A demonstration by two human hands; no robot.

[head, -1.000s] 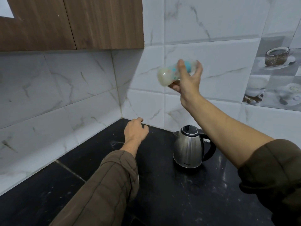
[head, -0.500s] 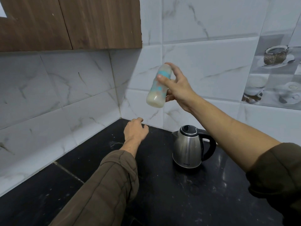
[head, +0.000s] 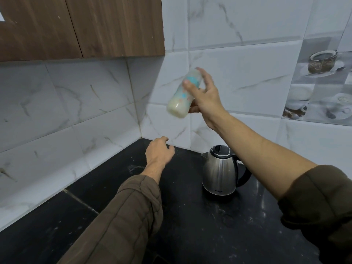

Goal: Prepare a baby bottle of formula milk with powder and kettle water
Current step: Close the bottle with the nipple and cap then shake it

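The grip of the right hand [head: 205,101] is wrapped round the upper half of the baby bottle [head: 177,106], thumb across its printed side and fingers behind it. The bottle is held in the air in front of the far tiled wall, above and left of the kettle [head: 218,173]. A second ago the bottle lay almost level and higher. Half a second ago it hung nearly upright, and now it slants with its creamy base down to the left, blurred by motion. That swing reads as shaking, so powder and water are likely in and mixing is under way. The left hand [head: 159,151] has not moved, loosely curled and holding nothing on the dark counter [head: 190,229] near the far corner.
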